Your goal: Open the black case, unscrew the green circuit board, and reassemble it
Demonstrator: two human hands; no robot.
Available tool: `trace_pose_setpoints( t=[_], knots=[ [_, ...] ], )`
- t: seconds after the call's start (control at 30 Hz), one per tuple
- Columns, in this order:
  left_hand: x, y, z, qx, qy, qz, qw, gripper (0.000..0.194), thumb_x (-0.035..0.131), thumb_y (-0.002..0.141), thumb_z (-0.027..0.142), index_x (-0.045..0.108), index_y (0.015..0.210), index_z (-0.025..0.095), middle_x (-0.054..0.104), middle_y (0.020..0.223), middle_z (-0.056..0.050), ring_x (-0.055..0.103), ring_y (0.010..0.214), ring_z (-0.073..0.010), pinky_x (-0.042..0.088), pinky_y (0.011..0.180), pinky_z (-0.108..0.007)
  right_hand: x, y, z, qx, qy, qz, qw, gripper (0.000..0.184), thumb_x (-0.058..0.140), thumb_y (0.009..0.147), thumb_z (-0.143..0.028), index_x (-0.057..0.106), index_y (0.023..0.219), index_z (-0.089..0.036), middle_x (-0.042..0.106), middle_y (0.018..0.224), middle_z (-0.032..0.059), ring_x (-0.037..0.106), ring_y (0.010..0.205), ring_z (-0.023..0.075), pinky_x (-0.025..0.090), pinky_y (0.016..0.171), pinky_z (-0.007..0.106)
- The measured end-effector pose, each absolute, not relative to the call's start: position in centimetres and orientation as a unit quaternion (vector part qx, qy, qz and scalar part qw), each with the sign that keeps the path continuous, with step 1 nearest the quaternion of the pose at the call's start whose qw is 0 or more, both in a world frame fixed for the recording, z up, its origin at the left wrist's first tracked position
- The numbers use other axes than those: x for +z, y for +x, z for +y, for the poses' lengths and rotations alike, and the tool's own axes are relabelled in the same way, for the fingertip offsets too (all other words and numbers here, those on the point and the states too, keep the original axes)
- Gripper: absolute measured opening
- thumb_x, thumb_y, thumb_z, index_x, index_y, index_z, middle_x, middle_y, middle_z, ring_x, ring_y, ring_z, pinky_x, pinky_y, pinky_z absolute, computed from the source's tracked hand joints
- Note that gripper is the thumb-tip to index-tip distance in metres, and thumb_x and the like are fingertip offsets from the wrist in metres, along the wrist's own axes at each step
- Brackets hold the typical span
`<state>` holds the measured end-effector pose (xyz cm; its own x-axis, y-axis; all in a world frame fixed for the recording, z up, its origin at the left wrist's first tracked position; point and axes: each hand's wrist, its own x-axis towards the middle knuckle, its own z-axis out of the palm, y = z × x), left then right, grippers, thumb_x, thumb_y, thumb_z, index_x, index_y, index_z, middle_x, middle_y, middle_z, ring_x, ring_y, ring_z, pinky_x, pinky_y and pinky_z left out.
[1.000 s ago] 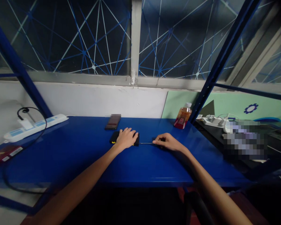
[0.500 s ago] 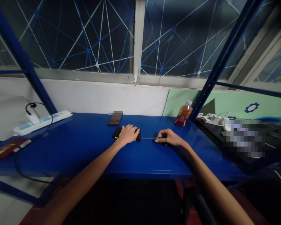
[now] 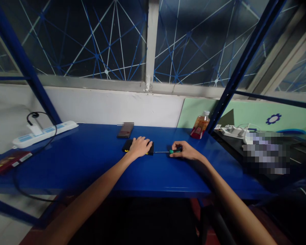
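A flat black box with small yellow parts [image 3: 126, 148], perhaps a router, lies on the blue table [image 3: 91, 163]. My left hand [image 3: 140, 147] rests palm down across its top, fingers spread, hiding much of it. To the right, my right hand [image 3: 183, 150] grips the green and black handle of a screwdriver [image 3: 171, 152] between thumb and fingers. The screwdriver's thin metal shaft lies level and points left, its tip at the box's right side. Whether the tip sits in a screw is too small to see.
A phone [image 3: 125, 131] lies behind the box. Near the right post stands a bottle of amber drink [image 3: 200, 126]. At left are a white power strip [image 3: 49, 132], a black cable [image 3: 56, 131] and a red box [image 3: 9, 161]. More items crowd a black surface [image 3: 237, 149] at right.
The view has shifted slightly. My right fingers have changed position on the screwdriver, so its green handle now shows. My left hand stays on the black box.
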<state>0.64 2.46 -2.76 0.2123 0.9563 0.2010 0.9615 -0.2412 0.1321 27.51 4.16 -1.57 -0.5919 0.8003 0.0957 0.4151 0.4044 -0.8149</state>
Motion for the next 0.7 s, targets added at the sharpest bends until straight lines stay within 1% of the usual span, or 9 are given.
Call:
trace_pose_setpoints(
  t=[0.07,0.13,0.3,0.37,0.43,0.5,0.53,0.6,0.7],
  knots=[
    [-2.77,0.66,2.47,-0.121,-0.778,-0.616,0.008,0.055,0.019,0.097,0.052,0.062,0.12,0.025,0.057,0.13,-0.01,0.045,0.123,-0.0322,0.031,0.099,-0.052,-1.42,27.52,3.97,0.416,-0.391,-0.792,0.216,0.038,0.072,0.068,-0.05,0.056,0.073,-0.017,0.053,0.062,-0.0017,0.044,0.05,0.0095,0.036,0.048,0.024],
    [-2.79,0.68,2.46,-0.121,-0.777,-0.618,0.009,0.055,0.019,0.097,0.052,0.062,0.119,0.025,0.057,0.129,-0.01,0.045,0.123,-0.0322,0.031,0.1,-0.052,-1.24,27.47,3.75,0.415,-0.392,-0.798,0.195,0.041,0.065,0.074,-0.055,0.058,0.07,-0.015,0.053,0.059,-0.0009,0.043,0.048,0.0094,0.034,0.046,0.024],
    [-2.83,0.7,2.42,-0.121,-0.78,-0.614,0.014,0.055,0.019,0.097,0.051,0.062,0.119,0.024,0.056,0.13,-0.01,0.046,0.122,-0.0319,0.032,0.099,-0.052,-1.01,27.22,3.42,0.366,-0.391,-0.82,0.199,0.049,0.052,0.082,-0.058,0.057,0.06,-0.015,0.048,0.053,-0.0022,0.037,0.048,0.0086,0.028,0.047,0.024],
    [-2.85,0.71,2.4,-0.122,-0.779,-0.615,0.017,0.055,0.019,0.097,0.05,0.062,0.119,0.024,0.056,0.131,-0.01,0.046,0.122,-0.0318,0.032,0.098,-0.052,-1.06,27.2,3.47,0.363,-0.384,-0.825,0.202,0.046,0.055,0.081,-0.057,0.057,0.063,-0.015,0.048,0.057,-0.002,0.038,0.051,0.0091,0.03,0.049,0.024],
    [-2.84,0.71,2.39,-0.122,-0.778,-0.616,0.019,0.054,0.02,0.098,0.05,0.062,0.118,0.024,0.056,0.131,-0.01,0.045,0.123,-0.0315,0.032,0.098,-0.051,-1.17,27.28,3.62,0.366,-0.37,-0.826,0.216,0.037,0.068,0.072,-0.052,0.06,0.075,-0.016,0.052,0.065,-0.0012,0.045,0.058,0.0107,0.036,0.054,0.024],
    [-2.83,0.69,2.39,-0.121,-0.779,-0.615,0.019,0.054,0.02,0.097,0.051,0.062,0.118,0.024,0.056,0.131,-0.01,0.045,0.124,-0.0314,0.032,0.098,-0.05,-1.29,27.41,3.8,0.376,-0.36,-0.82,0.238,0.044,0.079,0.062,-0.045,0.059,0.09,-0.017,0.055,0.073,-0.0008,0.051,0.065,0.0124,0.04,0.059,0.024],
    [-2.82,0.68,2.39,-0.121,-0.78,-0.614,0.018,0.054,0.02,0.097,0.051,0.062,0.118,0.024,0.056,0.131,-0.01,0.045,0.124,-0.0316,0.032,0.098,-0.051,-1.34,27.48,3.88,0.381,-0.359,-0.816,0.247,0.048,0.081,0.059,-0.042,0.058,0.094,-0.017,0.056,0.074,-0.0007,0.052,0.066,0.0126,0.041,0.059,0.024],
    [-2.82,0.64,2.42,-0.121,-0.782,-0.611,0.014,0.056,0.019,0.097,0.052,0.062,0.119,0.024,0.056,0.132,-0.01,0.045,0.124,-0.032,0.032,0.098,-0.051,-1.37,27.58,3.92,0.392,-0.363,-0.808,0.247,0.044,0.08,0.061,-0.042,0.057,0.089,-0.017,0.056,0.073,-0.0008,0.051,0.061,0.0114,0.041,0.056,0.024],
    [-2.85,0.6,2.48,-0.118,-0.781,-0.613,0.008,0.056,0.018,0.097,0.052,0.061,0.121,0.025,0.055,0.133,-0.009,0.044,0.125,-0.0318,0.031,0.099,-0.051,-1.15,27.67,3.74,0.421,-0.37,-0.803,0.204,0.036,0.072,0.07,-0.049,0.059,0.077,-0.016,0.056,0.066,0.0,0.047,0.05,0.0097,0.038,0.048,0.024]
  ],
)
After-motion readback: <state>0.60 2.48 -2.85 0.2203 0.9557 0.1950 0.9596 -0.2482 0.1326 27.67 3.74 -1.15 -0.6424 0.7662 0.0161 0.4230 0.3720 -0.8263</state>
